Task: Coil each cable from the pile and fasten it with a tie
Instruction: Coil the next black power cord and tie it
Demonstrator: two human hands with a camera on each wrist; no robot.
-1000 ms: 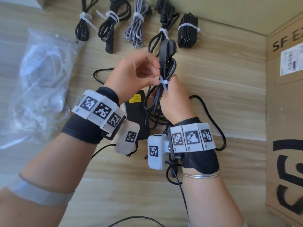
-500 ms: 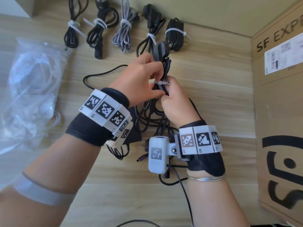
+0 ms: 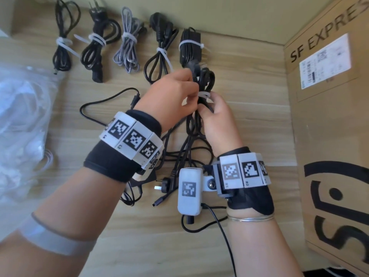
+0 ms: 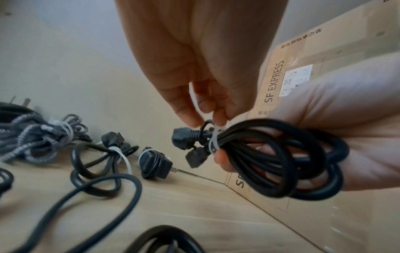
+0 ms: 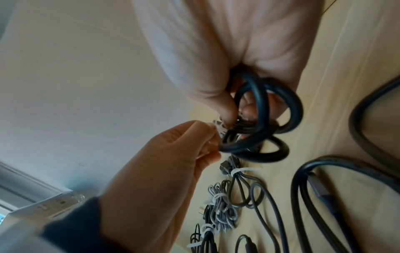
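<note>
Two hands are meeting above the middle of the tabletop (image 3: 249,120), both closed on one bundle. Nearest the camera, loose black cables (image 3: 179,162) with a small plug are lying in a tangle on the wood, partly under the wrists. Just beyond, the right hand (image 3: 216,120) is gripping a coiled black cable (image 4: 281,159), its fingers curling round the gathered loops and the thumb pressing them near the white tie (image 4: 213,142) that is wrapping the coil's neck. The left hand (image 3: 169,96) is sitting immediately beside it, fingertips pinching the free tail of that tie, which is running up between the fingers in the left wrist view. The coil's two plug ends are sticking out past the tie, away from the right palm, and the whole bundle is hanging in the air clear of the wood. Off to the left, a clear plastic bag (image 3: 22,124) of white ties is lying on the tabletop. Farther back, five bundles already tied in white are lying in a row near the wall: a thin black cable (image 3: 61,47), a thick black power cord (image 3: 97,47), a grey braided cable (image 3: 127,48), another black cord (image 3: 159,54) and a black adapter block (image 3: 189,47). At the right edge, a cardboard box (image 3: 327,116) printed SF EXPRESS is standing against the tabletop.
</note>
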